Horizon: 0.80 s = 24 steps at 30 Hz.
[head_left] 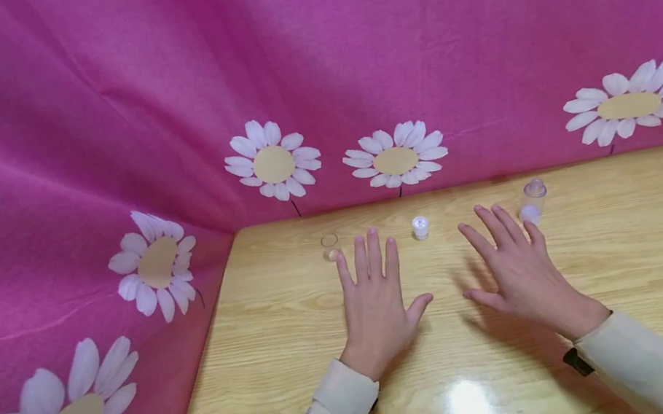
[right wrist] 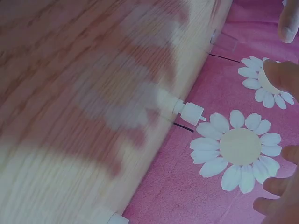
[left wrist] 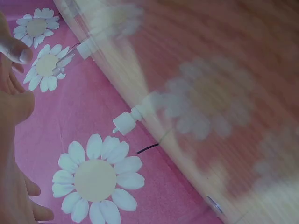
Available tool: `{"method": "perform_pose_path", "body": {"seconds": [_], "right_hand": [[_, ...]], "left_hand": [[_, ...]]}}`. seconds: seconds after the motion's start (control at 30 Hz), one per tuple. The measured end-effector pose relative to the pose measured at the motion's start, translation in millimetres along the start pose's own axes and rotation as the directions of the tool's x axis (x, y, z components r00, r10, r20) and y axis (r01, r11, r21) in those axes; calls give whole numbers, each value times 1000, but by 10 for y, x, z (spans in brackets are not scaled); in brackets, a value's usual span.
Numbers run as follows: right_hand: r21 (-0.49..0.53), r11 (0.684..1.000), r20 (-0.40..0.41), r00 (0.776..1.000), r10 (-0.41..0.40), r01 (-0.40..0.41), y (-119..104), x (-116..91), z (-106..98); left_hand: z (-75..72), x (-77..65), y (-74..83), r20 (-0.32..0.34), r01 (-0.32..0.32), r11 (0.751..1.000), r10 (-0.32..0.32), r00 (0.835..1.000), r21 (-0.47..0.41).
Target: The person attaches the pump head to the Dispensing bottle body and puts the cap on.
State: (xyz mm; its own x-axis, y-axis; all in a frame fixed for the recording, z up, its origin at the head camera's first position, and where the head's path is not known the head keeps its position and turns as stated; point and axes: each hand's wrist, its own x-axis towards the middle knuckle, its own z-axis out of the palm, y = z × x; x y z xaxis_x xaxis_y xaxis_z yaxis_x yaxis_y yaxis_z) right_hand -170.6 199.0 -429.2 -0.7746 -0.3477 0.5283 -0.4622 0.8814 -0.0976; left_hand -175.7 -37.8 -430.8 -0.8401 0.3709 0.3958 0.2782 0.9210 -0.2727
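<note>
My left hand (head_left: 376, 310) is held over the table with its fingers spread and straight, holding nothing. Its fingertips lie just short of a small clear cup (head_left: 329, 240) in the head view. My right hand (head_left: 522, 269), also spread and empty, hovers to the right, casting a shadow on the wood. Beyond its fingertips stands a clear bottle-like piece (head_left: 534, 192) with a white lower part. Between the two hands, farther back, a small white nozzle piece (head_left: 420, 227) stands upright; the right wrist view shows its narrow tip (right wrist: 191, 114).
The wooden table (head_left: 649, 269) reflects light near its front. A pink cloth (head_left: 473, 26) with white daisies hangs behind it and along its left side.
</note>
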Motion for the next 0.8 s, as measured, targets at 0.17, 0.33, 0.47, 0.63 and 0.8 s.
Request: {"method": "perform_pose_path", "body": {"seconds": [0.17,0.33,0.47,0.63,0.8], "right_hand": [[7,1000,-2,1000,-7,7,0,-6,1],[35,999,-12,1000,-19,19,-6,18,-17],[102,993,-47,997,-58,63,-25,44,-58],[118,988,-57,994,-96,102,-48,46,-86],[123,987,-42,994,-101,105,-48,34,-91]], "left_hand": [[17,-16,-12,-5,7,999,-7,1000,-38],[33,-42,-39,-154,-43,974,8,988,-222],[-6,-72,-78,-337,-168,919,41,941,-356],[5,-105,-94,-359,-196,890,40,933,-412],[24,-131,-112,-301,-183,833,21,953,-522]]}}
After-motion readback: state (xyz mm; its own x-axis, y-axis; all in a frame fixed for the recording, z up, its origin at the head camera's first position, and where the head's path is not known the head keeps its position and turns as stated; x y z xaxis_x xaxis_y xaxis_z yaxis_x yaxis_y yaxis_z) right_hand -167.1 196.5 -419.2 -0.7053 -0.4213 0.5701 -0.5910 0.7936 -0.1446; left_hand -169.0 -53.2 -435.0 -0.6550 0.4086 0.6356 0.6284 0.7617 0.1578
